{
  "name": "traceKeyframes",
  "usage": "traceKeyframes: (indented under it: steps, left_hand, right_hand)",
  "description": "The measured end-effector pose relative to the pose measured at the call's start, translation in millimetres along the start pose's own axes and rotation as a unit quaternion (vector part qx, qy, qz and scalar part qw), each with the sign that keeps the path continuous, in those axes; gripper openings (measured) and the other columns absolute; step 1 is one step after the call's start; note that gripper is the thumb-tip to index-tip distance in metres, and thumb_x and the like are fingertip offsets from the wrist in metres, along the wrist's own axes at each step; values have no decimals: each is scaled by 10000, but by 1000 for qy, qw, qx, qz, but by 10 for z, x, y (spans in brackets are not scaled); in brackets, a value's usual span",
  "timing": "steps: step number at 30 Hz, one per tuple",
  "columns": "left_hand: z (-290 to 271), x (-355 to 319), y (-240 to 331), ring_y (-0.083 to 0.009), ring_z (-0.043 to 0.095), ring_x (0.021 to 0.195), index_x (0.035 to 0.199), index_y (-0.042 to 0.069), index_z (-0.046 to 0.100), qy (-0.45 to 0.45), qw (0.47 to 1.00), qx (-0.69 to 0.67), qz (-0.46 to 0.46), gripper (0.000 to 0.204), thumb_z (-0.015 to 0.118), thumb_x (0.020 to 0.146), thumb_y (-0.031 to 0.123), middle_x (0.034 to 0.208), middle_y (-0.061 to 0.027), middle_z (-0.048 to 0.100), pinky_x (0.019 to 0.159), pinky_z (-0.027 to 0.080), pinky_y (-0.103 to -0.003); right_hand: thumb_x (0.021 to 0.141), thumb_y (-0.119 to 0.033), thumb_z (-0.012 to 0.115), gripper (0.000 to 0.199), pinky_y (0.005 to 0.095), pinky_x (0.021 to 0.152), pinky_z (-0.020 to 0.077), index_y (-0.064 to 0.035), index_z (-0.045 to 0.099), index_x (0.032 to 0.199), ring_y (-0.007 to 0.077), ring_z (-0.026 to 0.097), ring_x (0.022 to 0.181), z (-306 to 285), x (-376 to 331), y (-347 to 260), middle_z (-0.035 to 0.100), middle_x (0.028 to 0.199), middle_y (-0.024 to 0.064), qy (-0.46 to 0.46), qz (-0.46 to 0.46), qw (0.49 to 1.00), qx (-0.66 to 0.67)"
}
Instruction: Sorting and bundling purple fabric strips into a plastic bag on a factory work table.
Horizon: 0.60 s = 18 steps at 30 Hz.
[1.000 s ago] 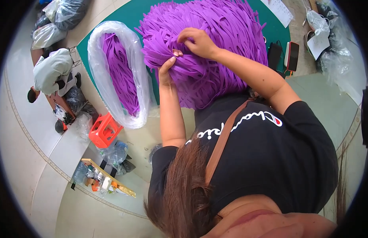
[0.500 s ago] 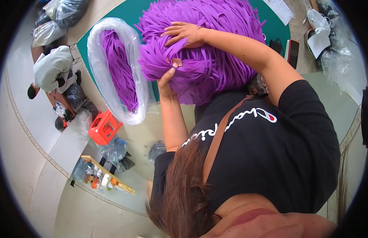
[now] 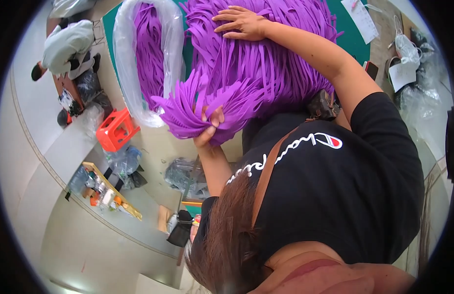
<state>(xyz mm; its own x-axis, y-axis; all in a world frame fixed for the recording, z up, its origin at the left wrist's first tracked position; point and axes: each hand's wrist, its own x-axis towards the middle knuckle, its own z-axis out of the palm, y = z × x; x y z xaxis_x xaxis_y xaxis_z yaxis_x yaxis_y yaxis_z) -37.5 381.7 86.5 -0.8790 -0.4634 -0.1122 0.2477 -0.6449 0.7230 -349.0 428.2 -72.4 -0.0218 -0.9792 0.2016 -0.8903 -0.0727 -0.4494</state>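
Note:
My left hand (image 3: pixel 210 128) is closed around a bunch of purple strips (image 3: pixel 180 109), which fan out on both sides of my fingers, close to my body. Flat on top of the large heap of purple strips (image 3: pixel 285 54) lies my right hand (image 3: pixel 246 24), its fingers stretched out and apart. The heap covers much of the green table (image 3: pixel 352 41). Left of it stands a clear plastic bag (image 3: pixel 123 44) with its mouth rolled wide, holding more purple strips (image 3: pixel 148 54).
White papers (image 3: pixel 361 22) lie at the table's right. An orange-red stool (image 3: pixel 115 130) stands on the floor to the left, with plastic bags (image 3: pixel 124 161) beside it. Farther left, another person (image 3: pixel 67 46) in pale clothes bends over. Plastic-wrapped goods (image 3: pixel 423 83) sit at the far right.
My left hand has drawn the bunch of strips off the heap toward my body. My right hand has shifted slightly up and right, still on the heap.

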Motion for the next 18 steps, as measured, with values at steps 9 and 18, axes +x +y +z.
traceKeyframes:
  steps: [9, 18]
  left_hand:
    - [-178, -1340, 41, -212, 516, 941, 787, 150, 539, 161, 978, -58, 122, 80, 571, 715, 168, 829, -13, 544, 1049, 278, -447]
    - [239, -2150, 808, -140, 532, 856, 955, 171, 549, 169, 959, 63, 220, 230, 582, 730, 137, 776, 28, 555, 1046, 292, -442]
  right_hand:
    - [920, -444, 455, 427, 461, 1124, 166, -213, 576, 1259, 305, 296, 1354, -235, 51, -64, 403, 1421, 121, -65, 30, 995, 66]
    - [924, -445, 442, 425, 464, 1122, 162, -223, 575, 1260, 304, 289, 1355, -264, 48, -137, 402, 1419, 124, -73, 20, 996, 56]
